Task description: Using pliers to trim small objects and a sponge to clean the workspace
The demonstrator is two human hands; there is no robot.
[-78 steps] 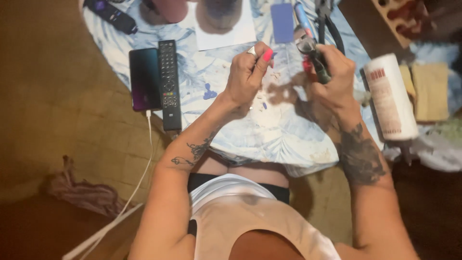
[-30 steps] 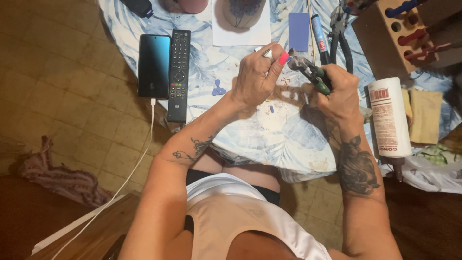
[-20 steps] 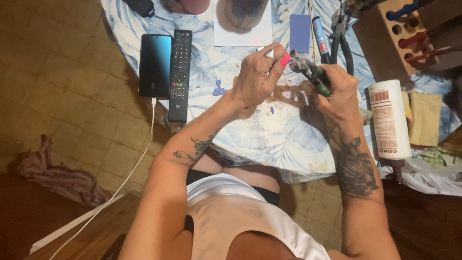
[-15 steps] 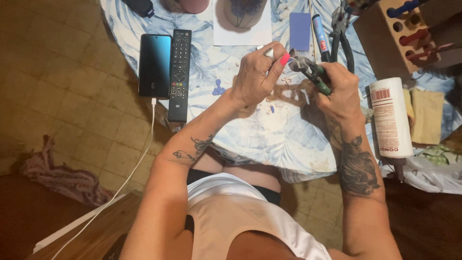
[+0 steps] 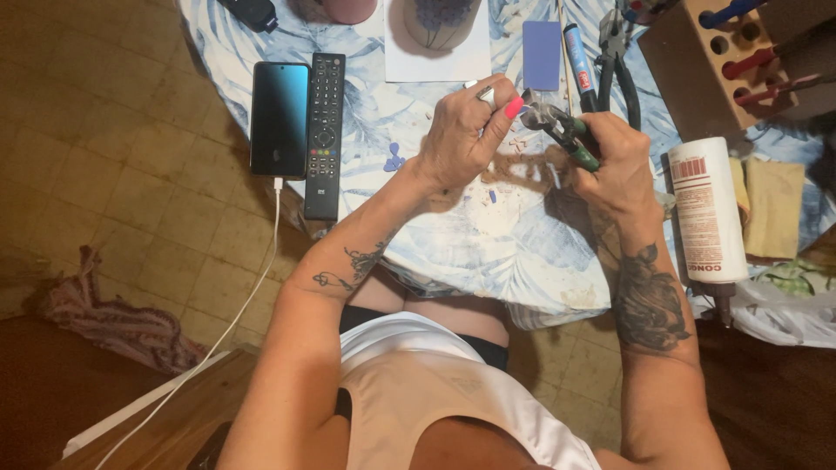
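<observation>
- Meanwhile, little has shifted since a second ago: the right hand (image 5: 616, 161) stays clenched on green-handled pliers (image 5: 564, 130).
- Just beside the plier tips, the left hand (image 5: 461, 135) pinches a small piece, too tiny to identify.
- Trimmed bits (image 5: 509, 183) lie on the cloth below the grip.

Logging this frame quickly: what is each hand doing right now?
Left hand: closed, pinching something too small to identify.
Right hand: closed around green-handled pliers.
</observation>
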